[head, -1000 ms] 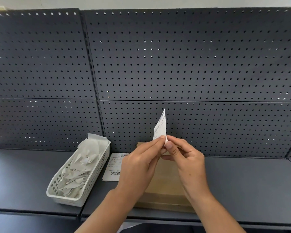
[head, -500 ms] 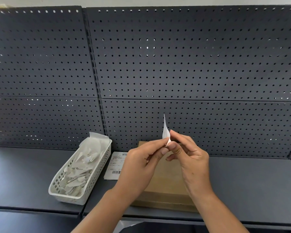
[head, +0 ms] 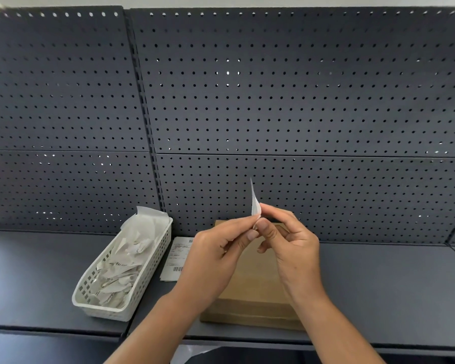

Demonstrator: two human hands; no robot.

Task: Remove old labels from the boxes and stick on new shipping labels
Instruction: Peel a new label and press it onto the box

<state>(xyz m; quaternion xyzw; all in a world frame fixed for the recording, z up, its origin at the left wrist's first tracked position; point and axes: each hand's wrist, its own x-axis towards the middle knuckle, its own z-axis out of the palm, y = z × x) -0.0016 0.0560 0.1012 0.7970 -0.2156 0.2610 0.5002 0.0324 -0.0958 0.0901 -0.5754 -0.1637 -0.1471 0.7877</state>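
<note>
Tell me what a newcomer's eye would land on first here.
The left hand and right hand pinch a thin white label at centre, above a brown cardboard box on the dark shelf. Left of it stands a white basket of paper scraps, beside a printed label sheet.

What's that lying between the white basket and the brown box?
A white sheet of shipping labels with barcodes, flat on the dark shelf, its right edge hidden behind the left hand. The head view shows it.

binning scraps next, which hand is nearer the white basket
Left. The left hand is right of the white basket; the right hand is farther right, over the cardboard box.
</note>
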